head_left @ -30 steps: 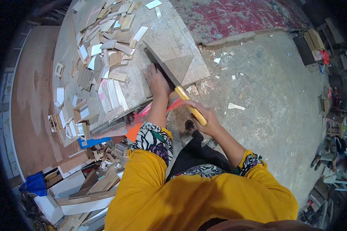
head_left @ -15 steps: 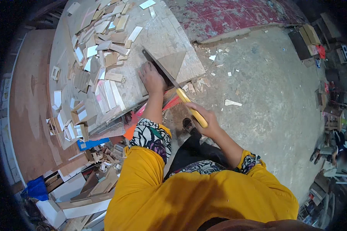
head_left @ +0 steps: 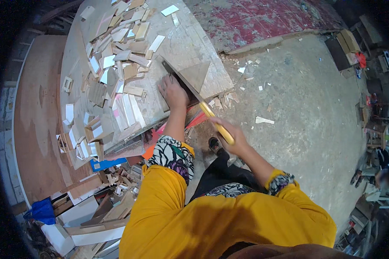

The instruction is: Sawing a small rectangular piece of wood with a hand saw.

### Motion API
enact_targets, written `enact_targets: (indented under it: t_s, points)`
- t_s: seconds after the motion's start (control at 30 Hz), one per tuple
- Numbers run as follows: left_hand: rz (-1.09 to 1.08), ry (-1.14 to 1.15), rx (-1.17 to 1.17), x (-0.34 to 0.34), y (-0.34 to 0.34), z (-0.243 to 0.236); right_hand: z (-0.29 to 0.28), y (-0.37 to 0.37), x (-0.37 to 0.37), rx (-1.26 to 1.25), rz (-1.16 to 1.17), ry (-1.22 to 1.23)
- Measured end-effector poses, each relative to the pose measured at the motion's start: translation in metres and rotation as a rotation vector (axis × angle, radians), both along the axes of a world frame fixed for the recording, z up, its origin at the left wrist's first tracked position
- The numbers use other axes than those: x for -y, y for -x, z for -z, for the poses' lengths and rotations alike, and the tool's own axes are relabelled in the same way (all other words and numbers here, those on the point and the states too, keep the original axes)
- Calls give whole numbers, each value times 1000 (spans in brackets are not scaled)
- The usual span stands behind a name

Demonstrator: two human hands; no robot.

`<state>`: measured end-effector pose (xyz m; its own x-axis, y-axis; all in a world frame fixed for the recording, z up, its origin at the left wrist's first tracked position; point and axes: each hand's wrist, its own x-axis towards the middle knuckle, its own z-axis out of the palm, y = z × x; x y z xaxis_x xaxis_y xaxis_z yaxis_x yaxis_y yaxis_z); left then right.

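My right hand [head_left: 231, 137] is wrapped round the yellow handle [head_left: 208, 111] of a handsaw. The saw's blade [head_left: 185, 81] slants up and left across the near right corner of the worktable [head_left: 166, 47]. Close on the blade's left, my left hand [head_left: 174, 93] lies on the work surface with its fingers spread. Its thumb and whatever is under the palm are hidden. On the other side of the blade is a flat triangular wooden piece [head_left: 197, 74]. Dark shadow beside the blade hides where its teeth meet the wood.
Many wood offcuts [head_left: 127, 69], some white-faced, cover the table's left part. Pale strips [head_left: 129, 110] lie left of my left forearm. A scrap heap [head_left: 112, 181] and a blue bag [head_left: 41, 211] are at the lower left. Chips litter the concrete floor [head_left: 298, 103]. Another person [head_left: 384, 172] is at the far right.
The whole view has shifted a little, so the scene sits slightly lower and further right. Both hands and the saw keep nearly the same place over the table corner.
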<state>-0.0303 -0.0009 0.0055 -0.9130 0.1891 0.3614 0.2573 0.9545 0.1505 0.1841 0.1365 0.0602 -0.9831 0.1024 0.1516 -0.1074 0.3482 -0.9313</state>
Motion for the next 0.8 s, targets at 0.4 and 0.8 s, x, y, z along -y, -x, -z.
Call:
enact_targets:
  t_s: [0.4,0.8]
  points:
    - [-3,-176,104,-6,1,-5,-9,19,6,90,0,74]
    - [64,21,128,-4,-2,0,-13,3,11,104,-34,23]
